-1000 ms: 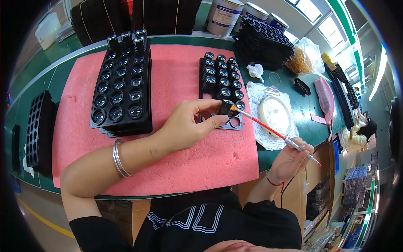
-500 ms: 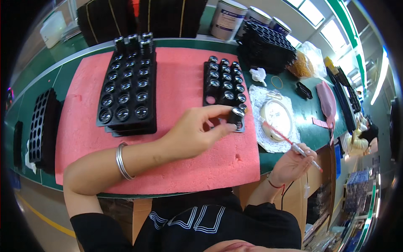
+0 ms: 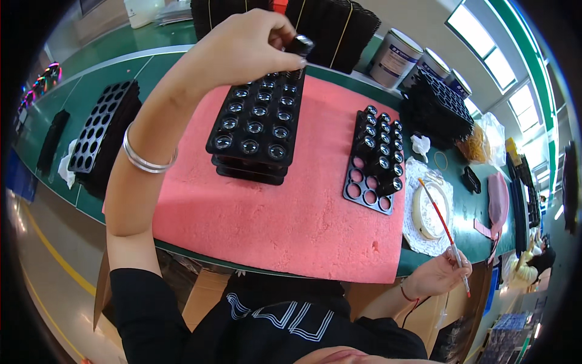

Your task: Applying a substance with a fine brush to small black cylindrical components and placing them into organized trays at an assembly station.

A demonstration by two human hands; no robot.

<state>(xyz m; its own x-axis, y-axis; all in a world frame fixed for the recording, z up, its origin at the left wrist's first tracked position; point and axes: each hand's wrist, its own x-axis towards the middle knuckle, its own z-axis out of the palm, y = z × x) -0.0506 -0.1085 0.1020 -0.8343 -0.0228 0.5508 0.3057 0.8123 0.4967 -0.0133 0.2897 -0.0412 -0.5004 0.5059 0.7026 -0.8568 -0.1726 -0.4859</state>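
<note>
My left hand [image 3: 248, 48] is raised over the far end of the tall black tray stack [image 3: 242, 159]. Between its thumb and fingers is a black cylinder with a shiny, lens-like top [image 3: 300, 46]. Rows of similar lens-topped cylinders [image 3: 254, 127] fill the visible part of the stack's top tray. At the right, my right hand [image 3: 438, 273] grips a slim red-and-silver brush [image 3: 447, 229], its tip above a round white dish [image 3: 416, 212]. A smaller black tray [image 3: 368, 201] holds more black cylinders [image 3: 383, 162]; several holes at its near end show pink through them.
A pink foam mat [image 3: 285, 230] lies on the green table. Empty holed trays [image 3: 100, 130] are stacked at the left, and others [image 3: 439, 112] at the back right. Paint-style cans [image 3: 396, 59], crumpled white tissue [image 3: 420, 144] and a pink cloth [image 3: 498, 200] stand or lie around.
My left hand has carried a black cylinder from the small tray up and left to the far end of the tall stack. My right hand still holds the brush. The view has shifted.
</note>
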